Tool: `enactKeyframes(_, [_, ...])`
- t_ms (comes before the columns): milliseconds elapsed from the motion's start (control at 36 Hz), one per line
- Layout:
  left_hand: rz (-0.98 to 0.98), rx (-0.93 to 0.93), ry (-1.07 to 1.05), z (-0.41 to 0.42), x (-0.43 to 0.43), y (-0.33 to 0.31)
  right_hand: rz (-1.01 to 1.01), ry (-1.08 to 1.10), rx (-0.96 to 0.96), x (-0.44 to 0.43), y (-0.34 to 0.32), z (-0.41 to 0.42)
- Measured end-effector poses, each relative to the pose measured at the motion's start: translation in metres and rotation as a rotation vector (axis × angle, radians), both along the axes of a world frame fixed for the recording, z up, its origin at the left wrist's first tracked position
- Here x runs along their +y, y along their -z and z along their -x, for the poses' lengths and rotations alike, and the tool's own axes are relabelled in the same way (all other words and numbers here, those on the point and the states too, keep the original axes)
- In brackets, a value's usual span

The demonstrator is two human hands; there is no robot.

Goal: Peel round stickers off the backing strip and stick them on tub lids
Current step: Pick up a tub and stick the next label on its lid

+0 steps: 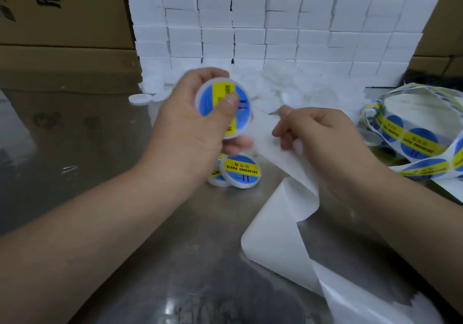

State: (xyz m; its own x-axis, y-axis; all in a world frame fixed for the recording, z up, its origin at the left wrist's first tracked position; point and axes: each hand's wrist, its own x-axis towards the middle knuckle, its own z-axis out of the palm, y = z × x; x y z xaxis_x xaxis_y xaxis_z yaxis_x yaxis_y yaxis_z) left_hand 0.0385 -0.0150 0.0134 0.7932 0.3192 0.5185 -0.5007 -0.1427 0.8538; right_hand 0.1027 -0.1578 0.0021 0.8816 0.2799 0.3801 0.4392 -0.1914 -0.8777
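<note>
The left hand [190,120] grips a labelled lid [223,108] (thumb pressing its sticker), while the right hand [323,135] pinches the backing strip [280,223].

Left hand [190,125] grips a tub lid [209,100], thumb on top; right hand [325,138] seemingly pinches the backing strip [275,163].

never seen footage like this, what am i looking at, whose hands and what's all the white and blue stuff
There is no machine: this is one picture from a camera worn on a person's head, looking down at their hands. The left hand holds a white tub lid, thumb pressing on its blue and yellow sticker. The right hand pinches the bare backing strip. On the metal table lie finished lids, plain lids and a strip of unused stickers; white boxes are stacked behind.
</note>
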Motion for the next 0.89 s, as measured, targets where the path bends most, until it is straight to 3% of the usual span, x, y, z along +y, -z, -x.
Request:
enactKeyframes(167, [-0.124, 0.115, 0.008, -0.004, -0.004, 0.012, 0.116, -0.272, -0.136, 0.001, -0.004, 0.016])
enactKeyframes(278, [-0.244, 0.102, -0.031, -0.003, -0.003, 0.014, 0.222, -0.189, -0.215, 0.003, 0.000, 0.013])
enactKeyframes(500, [-0.361, 0.092, -0.075, -0.004, -0.003, 0.016, 0.148, -0.201, -0.173, 0.004, 0.004, 0.010])
enactKeyframes(778, [-0.376, 0.065, -0.226, -0.006, 0.000, 0.018, 0.209, -0.097, -0.225, 0.003, 0.005, 0.008])
enactKeyframes(889, [-0.355, 0.129, -0.339, -0.014, 0.012, 0.015, 0.085, 0.029, -0.163, -0.001, 0.000, 0.001])
